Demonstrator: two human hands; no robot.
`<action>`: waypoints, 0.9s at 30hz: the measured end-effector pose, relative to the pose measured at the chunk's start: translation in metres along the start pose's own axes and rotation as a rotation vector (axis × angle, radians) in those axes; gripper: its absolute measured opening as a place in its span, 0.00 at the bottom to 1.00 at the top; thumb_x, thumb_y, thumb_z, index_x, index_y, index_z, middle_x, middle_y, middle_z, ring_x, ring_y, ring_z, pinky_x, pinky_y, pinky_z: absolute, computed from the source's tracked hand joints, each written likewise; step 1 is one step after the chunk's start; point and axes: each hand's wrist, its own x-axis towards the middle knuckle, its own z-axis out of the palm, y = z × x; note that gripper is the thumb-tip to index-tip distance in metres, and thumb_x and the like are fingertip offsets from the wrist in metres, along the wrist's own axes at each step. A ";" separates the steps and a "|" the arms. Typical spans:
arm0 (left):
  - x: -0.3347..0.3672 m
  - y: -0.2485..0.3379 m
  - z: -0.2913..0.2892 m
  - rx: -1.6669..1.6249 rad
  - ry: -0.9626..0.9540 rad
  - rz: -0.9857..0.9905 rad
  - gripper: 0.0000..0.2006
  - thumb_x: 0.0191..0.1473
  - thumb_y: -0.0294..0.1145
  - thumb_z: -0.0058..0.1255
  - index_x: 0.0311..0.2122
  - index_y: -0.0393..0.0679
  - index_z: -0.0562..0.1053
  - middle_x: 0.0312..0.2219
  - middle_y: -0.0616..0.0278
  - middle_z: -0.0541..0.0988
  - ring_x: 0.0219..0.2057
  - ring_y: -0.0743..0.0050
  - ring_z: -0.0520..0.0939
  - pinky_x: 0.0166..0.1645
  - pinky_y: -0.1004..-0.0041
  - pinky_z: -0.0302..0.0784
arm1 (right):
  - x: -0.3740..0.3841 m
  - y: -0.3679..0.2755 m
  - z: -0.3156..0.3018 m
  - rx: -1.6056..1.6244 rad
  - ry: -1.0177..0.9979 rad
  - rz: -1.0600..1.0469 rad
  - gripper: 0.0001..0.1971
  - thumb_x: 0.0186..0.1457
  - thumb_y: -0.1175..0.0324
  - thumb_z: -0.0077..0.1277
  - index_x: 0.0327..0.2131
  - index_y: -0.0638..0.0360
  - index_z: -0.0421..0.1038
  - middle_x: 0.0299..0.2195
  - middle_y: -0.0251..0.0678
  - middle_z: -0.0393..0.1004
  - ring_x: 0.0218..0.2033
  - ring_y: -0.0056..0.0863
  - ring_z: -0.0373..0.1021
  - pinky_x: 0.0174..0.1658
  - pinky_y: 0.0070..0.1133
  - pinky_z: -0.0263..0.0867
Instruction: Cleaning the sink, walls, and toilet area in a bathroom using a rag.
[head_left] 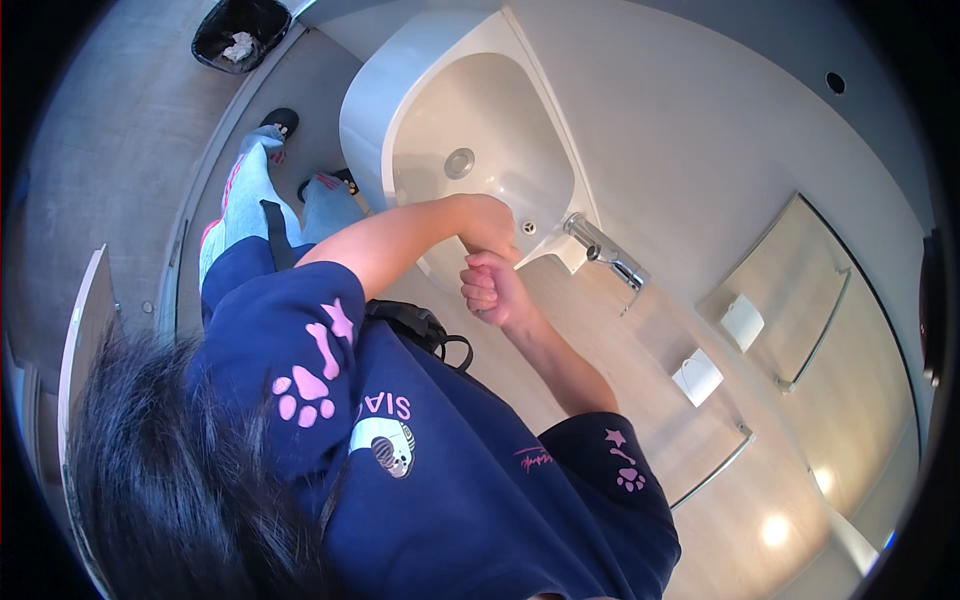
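Both hands meet in front of me, over the near rim of a white washbasin (430, 120). My left hand (489, 224) is bent at the wrist with its back showing; its fingers are mostly hidden against the other hand. Pressed up to it, my right hand (492, 288) is closed in a fist with curled fingers. Whatever lies inside that fist is hidden. Just right of the hands, a chrome tap (605, 252) stands on the basin's edge. A round drain (460, 163) shows in the bowl.
A black-lined waste bin (238, 40) with crumpled white paper stands at the far left. On the right are a white paper roll (697, 377), a metal grab bar (712, 468) and a wall mirror (820, 300). A black bag (405, 322) rests against my front.
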 end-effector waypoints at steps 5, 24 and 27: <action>0.001 -0.014 -0.016 -0.056 0.209 0.060 0.10 0.34 0.37 0.49 0.25 0.49 0.63 0.11 0.60 0.70 0.17 0.57 0.74 0.19 0.62 0.66 | -0.022 0.003 0.044 0.630 -0.398 -0.141 0.17 0.50 0.66 0.40 0.10 0.51 0.52 0.05 0.22 0.48 0.04 0.14 0.43 0.07 0.12 0.40; 0.048 -0.031 -0.033 -2.527 1.986 -0.717 0.13 0.42 0.30 0.26 0.10 0.52 0.48 0.10 0.69 0.46 0.12 0.78 0.49 0.15 0.81 0.54 | 0.062 -0.143 0.005 1.284 -0.764 -0.723 0.14 0.48 0.70 0.42 0.12 0.51 0.55 0.08 0.24 0.53 0.08 0.16 0.50 0.11 0.16 0.49; 0.046 -0.055 -0.006 -2.415 1.895 -0.795 0.13 0.41 0.30 0.30 0.10 0.50 0.47 0.12 0.68 0.46 0.13 0.74 0.50 0.17 0.79 0.59 | 0.059 -0.137 0.010 1.235 -0.750 -0.774 0.12 0.48 0.70 0.42 0.14 0.52 0.57 0.10 0.25 0.55 0.10 0.17 0.53 0.14 0.17 0.52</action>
